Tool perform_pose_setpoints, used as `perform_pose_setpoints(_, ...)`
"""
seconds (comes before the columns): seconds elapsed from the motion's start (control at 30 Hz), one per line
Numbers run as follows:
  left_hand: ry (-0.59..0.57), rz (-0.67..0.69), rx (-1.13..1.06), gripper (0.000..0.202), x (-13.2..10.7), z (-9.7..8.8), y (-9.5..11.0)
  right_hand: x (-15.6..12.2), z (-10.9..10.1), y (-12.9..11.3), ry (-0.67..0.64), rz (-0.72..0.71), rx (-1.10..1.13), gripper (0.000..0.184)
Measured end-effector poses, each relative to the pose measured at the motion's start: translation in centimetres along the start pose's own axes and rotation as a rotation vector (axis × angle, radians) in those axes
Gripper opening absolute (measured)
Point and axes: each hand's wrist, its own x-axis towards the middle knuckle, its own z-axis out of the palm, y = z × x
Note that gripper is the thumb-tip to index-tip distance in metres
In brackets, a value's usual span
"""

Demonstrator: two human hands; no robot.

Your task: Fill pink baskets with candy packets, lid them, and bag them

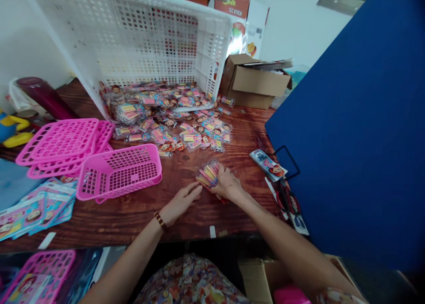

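My right hand (227,182) is closed around a bunch of small clear packets of coloured sticks (208,173), held just above the wooden table. My left hand (184,201), with a beaded bracelet at the wrist, has its fingers stretched out, their tips close to the bunch's lower left side. Whether they touch it I cannot tell. Beyond the hands, a loose heap of similar packets (202,138) spills out of a white plastic crate (226,33) tipped on its side. An upright pink basket (119,193) with nothing in it stands left of the hands.
Flat pink lattice pieces (63,140) are stacked at the left, above printed cards (40,211). Scissors (288,198) and a printed packet (268,164) lie at the right, beside a blue panel (352,140). A cardboard box (257,84) stands behind.
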Motion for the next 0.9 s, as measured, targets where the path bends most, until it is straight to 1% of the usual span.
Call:
perform_pose_setpoints(0.03,0.053,0.047,0.050,0.071,-0.8,-0.2,-0.6,0.0,-0.1,0.3,0.012,-0.009,-0.011,0.095)
perform_pose_setpoints(0.1,0.215,0.203,0.225,0.061,-3.2,-0.9,-1.5,0.2,-0.1,0.8,0.038,-0.032,-0.025,0.092)
perform_pose_setpoints(0.2,0.524,0.475,0.506,0.042,-7.7,-3.0,-1.9,0.5,-0.1,1.3,0.051,-0.054,-0.024,0.092)
perform_pose_setpoints(0.27,0.781,0.604,0.651,0.036,-10.3,-5.1,-1.6,0.6,-0.1,1.0,0.050,-0.060,-0.051,0.093)
perform_pose_setpoints(0.3,0.907,0.642,0.718,0.036,-11.3,-6.4,-1.3,0.6,0.1,0.8,0.044,-0.060,-0.078,0.095)
perform_pose_setpoints(0.37,1.093,0.658,0.816,0.040,-12.5,-9.1,-0.7,0.5,0.6,0.0,0.014,-0.067,-0.139,0.105)
perform_pose_setpoints(0.43,1.202,0.619,0.862,0.046,-12.8,-11.7,-0.4,0.2,1.4,-0.7,-0.003,-0.084,-0.188,0.123)
perform_pose_setpoints(0.47,1.237,0.600,0.868,0.049,-12.7,-12.8,-0.4,0.1,1.8,-0.9,0.012,-0.093,-0.203,0.129)
perform_pose_setpoints(0.5,1.263,0.587,0.873,0.052,-12.5,-13.7,-0.4,0.0,2.1,-1.0,0.039,-0.101,-0.210,0.131)
perform_pose_setpoints(0.53,1.280,0.581,0.881,0.056,-12.3,-14.5,-0.6,-0.1,2.3,-1.0,0.074,-0.112,-0.209,0.126)
perform_pose_setpoints(0.6,1.291,0.582,0.915,0.063,-11.7,-15.8,-1.1,0.0,2.2,-0.8,0.122,-0.135,-0.187,0.107)
perform_pose_setpoints(0.63,1.295,0.577,0.934,0.067,-11.5,-16.4,-1.3,0.2,1.9,-0.5,0.122,-0.148,-0.173,0.100)
perform_pose_setpoints(0.7,1.295,0.543,0.959,0.081,-10.9,-17.5,-1.7,0.7,0.9,0.1,0.100,-0.179,-0.150,0.092)
perform_pose_setpoints(0.77,1.269,0.476,0.926,0.097,-10.3,-18.7,-2.1,1.3,-0.1,0.9,0.082,-0.211,-0.118,0.088)
perform_pose_setpoints(0.8,1.245,0.427,0.881,0.101,-10.0,-19.2,-2.2,1.5,-0.5,1.2,0.077,-0.223,-0.088,0.086)
perform_pose_setpoints(0.83,1.205,0.372,0.820,0.101,-9.8,-19.6,-2.4,1.6,-0.9,1.6,0.071,-0.226,-0.049,0.084)
perform_pose_setpoints(0.9,1.121,0.289,0.678,0.091,-9.4,-20.1,-2.7,1.6,-1.7,2.2,0.047,-0.194,0.056,0.083)
